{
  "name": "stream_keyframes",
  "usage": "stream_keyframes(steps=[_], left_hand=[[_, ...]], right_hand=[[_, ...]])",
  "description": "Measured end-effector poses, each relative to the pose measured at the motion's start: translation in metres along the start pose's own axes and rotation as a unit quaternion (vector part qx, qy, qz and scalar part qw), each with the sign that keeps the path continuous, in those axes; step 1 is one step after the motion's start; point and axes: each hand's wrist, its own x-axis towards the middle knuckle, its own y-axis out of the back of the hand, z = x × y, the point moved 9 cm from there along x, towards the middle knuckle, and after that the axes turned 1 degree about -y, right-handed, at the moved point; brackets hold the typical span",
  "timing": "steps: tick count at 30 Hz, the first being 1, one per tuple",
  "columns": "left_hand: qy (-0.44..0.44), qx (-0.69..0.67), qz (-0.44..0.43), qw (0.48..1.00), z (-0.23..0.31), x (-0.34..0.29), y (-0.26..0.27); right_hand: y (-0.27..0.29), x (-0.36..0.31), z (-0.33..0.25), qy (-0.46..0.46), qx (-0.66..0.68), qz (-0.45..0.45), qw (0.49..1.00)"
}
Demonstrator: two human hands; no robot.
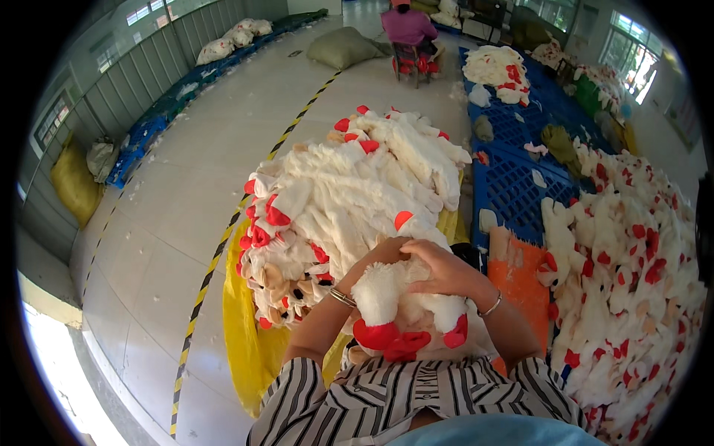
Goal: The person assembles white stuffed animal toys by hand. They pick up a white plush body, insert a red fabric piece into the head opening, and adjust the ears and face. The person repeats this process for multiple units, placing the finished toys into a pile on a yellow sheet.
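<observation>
A white plush toy [399, 286] with red ends lies against my lap, close to my striped shirt. My left hand [387, 253] is closed on its far edge, fingers partly hidden by the white pile. From the other side my right hand [440, 266] grips the same plush, thumb laid over it and fingers meeting the left hand. Just beyond both hands rises a heap of white plush skins [349, 186] with red and tan parts, resting on a yellow sheet [245, 334]. One red-orange patch [402, 219] sits right ahead of my fingers.
At right a large pile of white and red plush pieces [625, 297] spreads beside an orange sack [513, 279]. Blue pallets [513, 193] run behind it. Further off, a person [409, 30] in purple sits near a stuffed sack [342, 47]. Striped tape [216, 264] crosses the floor.
</observation>
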Motion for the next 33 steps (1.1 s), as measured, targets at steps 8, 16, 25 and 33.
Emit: stream_keyframes(steps=[8, 16, 25, 33], left_hand=[[0.073, -0.014, 0.078, 0.994, -0.056, 0.006, -0.013], [0.108, -0.03, 0.064, 0.992, -0.036, 0.003, -0.011], [-0.138, -0.27, 0.123, 0.945, 0.103, -0.024, 0.039], [-0.141, -0.155, 0.153, 0.966, 0.136, -0.02, 0.025]], right_hand=[[-0.036, -0.009, -0.012, 0.01, -0.107, 0.008, 0.994], [-0.034, -0.007, 0.016, -0.084, -0.048, 0.034, 0.995], [0.064, -0.038, 0.034, -0.047, 0.197, 0.319, 0.926], [0.078, -0.034, 0.013, -0.04, 0.197, 0.353, 0.914]])
